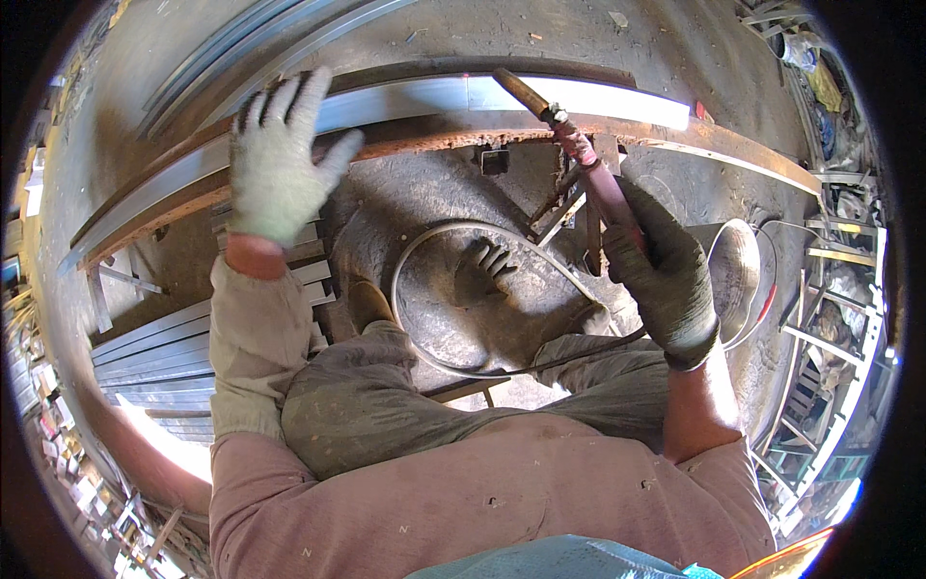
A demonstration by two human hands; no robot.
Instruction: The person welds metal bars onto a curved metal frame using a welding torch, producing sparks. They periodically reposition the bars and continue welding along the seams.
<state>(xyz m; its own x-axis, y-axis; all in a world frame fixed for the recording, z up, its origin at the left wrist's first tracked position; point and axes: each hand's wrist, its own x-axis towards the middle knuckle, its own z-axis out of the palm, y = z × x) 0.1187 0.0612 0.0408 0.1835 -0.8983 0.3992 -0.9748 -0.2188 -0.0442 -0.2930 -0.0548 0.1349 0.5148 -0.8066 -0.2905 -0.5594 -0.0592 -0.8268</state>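
Note:
My right hand (pixel 666 275), in a dark grey-green glove, is closed around the handle of a welding torch (pixel 606 193). The torch has a reddish wrapped handle and a worn brass-coloured nozzle, which points up and left over a silvery metal bar (pixel 405 100). A dark cable runs from below that hand toward my lap. My left hand (pixel 282 159), in a pale glove, has its fingers spread with nothing in them. It is over the left part of the bar; whether it touches cannot be made out. The bar lies along a rusty steel beam (pixel 415 140).
A looped hose (pixel 397 289) lies on the floor between my feet, near a loose dark glove (pixel 482 273). Stacked metal profiles (pixel 159 357) lie at left, with long bars (pixel 241 48) at the far left. A metal frame (pixel 830 338) and scrap line the right side.

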